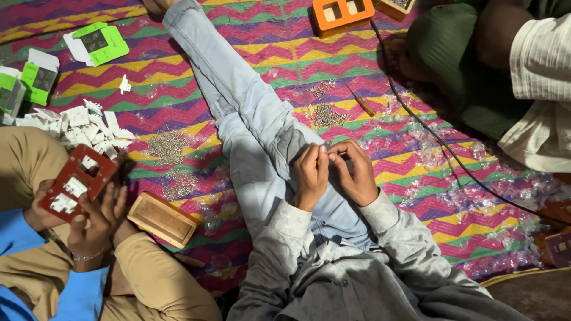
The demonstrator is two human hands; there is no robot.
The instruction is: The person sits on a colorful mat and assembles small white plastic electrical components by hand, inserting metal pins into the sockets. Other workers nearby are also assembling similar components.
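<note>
My left hand (310, 175) and my right hand (357, 172) meet over my light blue trouser leg (238, 101), which stretches across a zigzag-patterned mat (285, 59). The fingertips of both hands pinch together around something very small at about the point where they touch; it is too small to identify. Grey sleeves cover both my forearms. A pile of small metal screws (329, 115) lies just beyond my hands, and a thin screwdriver (361, 104) rests beside it.
At the left, a co-worker's hands hold a red-brown plate (76, 181) with white parts. Nearby are a white plastic parts pile (83, 128), more screws (168, 146), a wooden box (162, 219), green cartons (98, 43), an orange frame (343, 13) and a black cable (440, 139). Another person sits at the right.
</note>
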